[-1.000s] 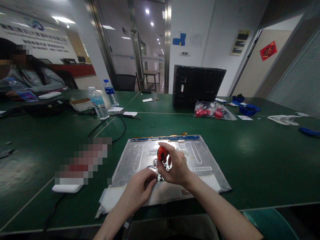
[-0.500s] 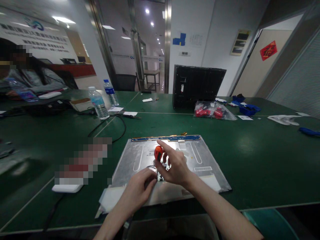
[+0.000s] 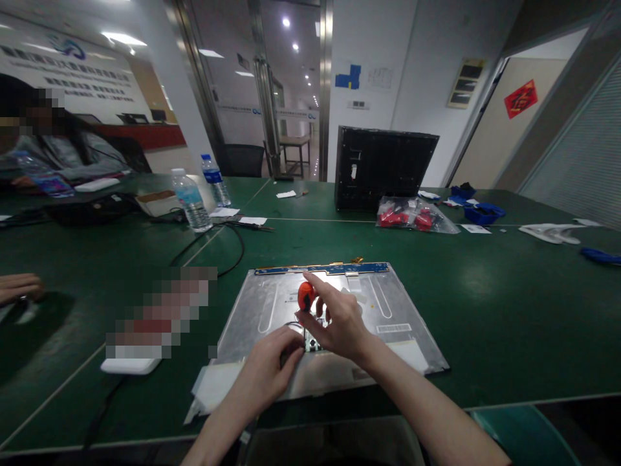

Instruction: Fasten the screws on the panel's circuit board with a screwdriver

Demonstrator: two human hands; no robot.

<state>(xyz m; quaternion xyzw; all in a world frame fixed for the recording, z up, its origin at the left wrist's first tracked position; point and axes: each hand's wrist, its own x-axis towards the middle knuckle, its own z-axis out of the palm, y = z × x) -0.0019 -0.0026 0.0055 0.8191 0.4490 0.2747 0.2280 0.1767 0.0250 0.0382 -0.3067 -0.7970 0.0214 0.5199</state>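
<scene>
My right hand [image 3: 342,320] is closed on the orange handle of a screwdriver [image 3: 305,296], which stands nearly upright with its thin shaft pointing down. Under it lies a small green circuit board [image 3: 314,344], partly hidden by my fingers. My left hand [image 3: 275,359] is closed at the board's left edge, beside the shaft; what its fingertips pinch is hidden. Both hands are over a silver metal display panel [image 3: 272,301] lying flat, with a blue circuit strip [image 3: 323,268] along its far edge. A dark wire runs near my left fingertips.
Left of the panel stands a white-based object [image 3: 130,366], mostly blurred out. Farther back are water bottles [image 3: 191,200], a black monitor [image 3: 385,168] and a bag of red parts [image 3: 414,217]. Another person's hand [image 3: 19,288] is at the left edge.
The screwdriver handle has turned and shifted slightly left. My hands stay nearly in place. Another person's hand has come in at the left edge, where grey items lay before.
</scene>
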